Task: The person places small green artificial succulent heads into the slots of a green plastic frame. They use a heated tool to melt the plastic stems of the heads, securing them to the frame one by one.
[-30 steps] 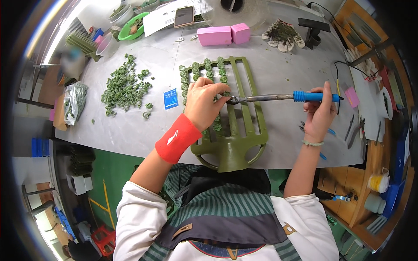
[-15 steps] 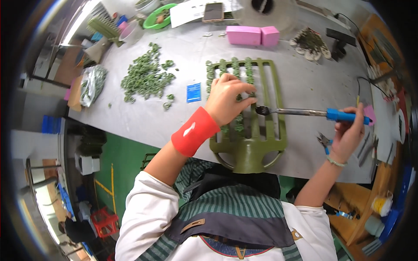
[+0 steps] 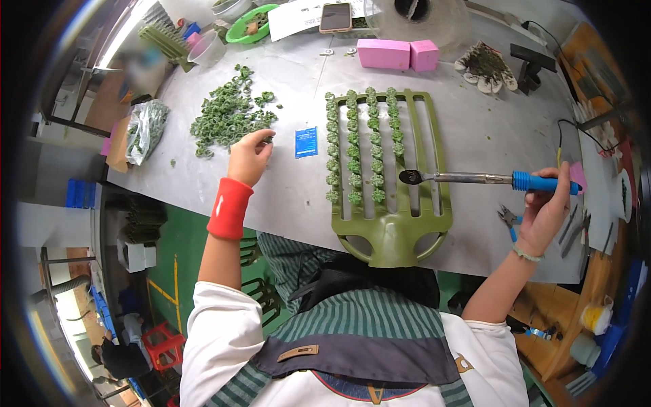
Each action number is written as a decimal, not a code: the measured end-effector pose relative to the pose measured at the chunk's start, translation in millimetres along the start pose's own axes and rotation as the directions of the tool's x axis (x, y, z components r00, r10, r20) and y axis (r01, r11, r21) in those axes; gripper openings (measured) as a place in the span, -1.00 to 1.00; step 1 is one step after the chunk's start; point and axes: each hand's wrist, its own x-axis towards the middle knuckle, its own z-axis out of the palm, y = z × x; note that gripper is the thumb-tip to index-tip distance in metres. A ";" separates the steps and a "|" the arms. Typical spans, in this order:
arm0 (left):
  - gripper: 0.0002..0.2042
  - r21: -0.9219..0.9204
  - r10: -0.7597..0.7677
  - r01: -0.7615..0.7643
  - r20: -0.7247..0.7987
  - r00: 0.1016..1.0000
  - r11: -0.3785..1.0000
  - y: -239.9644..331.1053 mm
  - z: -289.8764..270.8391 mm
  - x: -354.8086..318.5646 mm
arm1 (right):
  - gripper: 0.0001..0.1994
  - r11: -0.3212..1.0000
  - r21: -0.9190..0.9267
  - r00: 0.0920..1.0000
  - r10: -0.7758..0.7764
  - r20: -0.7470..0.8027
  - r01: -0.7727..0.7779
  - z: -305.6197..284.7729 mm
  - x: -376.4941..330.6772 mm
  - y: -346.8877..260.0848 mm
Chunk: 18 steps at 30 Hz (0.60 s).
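Note:
My right hand (image 3: 542, 220) grips the blue handle of a soldering iron (image 3: 475, 178), whose dark, flattened tip hangs over the slots of an olive-green plastic rack (image 3: 392, 234). Rows of small green rosettes (image 3: 354, 152) line the rack's left bars; the fourth row is shorter, ending just above the iron's tip. The bars to its right are bare. My left hand (image 3: 249, 157), with a red wristband, is at the lower right edge of a loose pile of green rosettes (image 3: 227, 119). Its thumb and fingers pinch a small dark green piece, apparently one rosette, partly hidden.
A blue packet (image 3: 306, 142) lies between pile and rack. Pink blocks (image 3: 384, 54), a phone (image 3: 336, 18) and a green basket (image 3: 249, 26) are at the back. Gloves (image 3: 485, 68) lie far right, blue-handled nippers (image 3: 508, 220) near my right hand. A plastic bag (image 3: 147, 131) sits at left.
My left hand has left the rack and moved left to the pile, uncovering the rosette rows. My right hand and the soldering iron stay nearly where they were.

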 end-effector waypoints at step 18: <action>-0.74 -0.194 0.440 -0.414 0.117 0.890 0.889 180.4 79.1 -28.8 | -0.63 1.000 0.018 1.000 -0.007 0.010 0.007 -9.9 1.5 14.2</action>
